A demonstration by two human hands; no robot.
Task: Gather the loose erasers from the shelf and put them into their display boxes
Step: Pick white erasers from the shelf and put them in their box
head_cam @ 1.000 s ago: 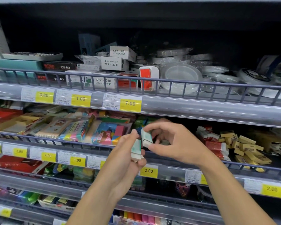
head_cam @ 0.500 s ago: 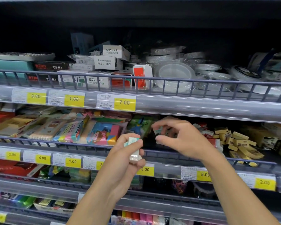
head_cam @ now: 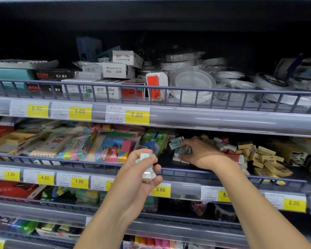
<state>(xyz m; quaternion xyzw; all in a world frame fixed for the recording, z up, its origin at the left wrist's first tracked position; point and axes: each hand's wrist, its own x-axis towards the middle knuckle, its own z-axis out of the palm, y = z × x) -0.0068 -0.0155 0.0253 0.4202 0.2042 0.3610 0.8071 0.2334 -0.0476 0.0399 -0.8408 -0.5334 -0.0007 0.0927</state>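
While we look across the frame, the shelving (head_cam: 223, 121) fills it from edge to edge, with a grey wire rail (head_cam: 187, 90) along the upper tier and yellow price tags (head_cam: 137, 115) on the strips below each level. Across the upper half we see white boxes (head_cam: 118, 71) left of centre and rolls of clear tape (head_cam: 192, 83) to the right. On the middle tier, in the left half, lie bright flat packets (head_cam: 113, 148), and at the right edge sits a heap of yellow-wrapped erasers (head_cam: 266, 159). Between them, at centre right, our right hand (head_cam: 203, 152) reaches over the rail into the shelf, its fingers curled down among a cluster of loose white erasers with teal sleeves (head_cam: 176, 143) and closing on a darker piece; we cannot tell exactly what that piece is. Lower, at the centre of the frame and in front of the rail, our left hand (head_cam: 142, 175) is raised with fingers and thumb wrapped around a small stack of white and teal erasers (head_cam: 146, 168), which stand upright in its grasp, apart from the shelf.
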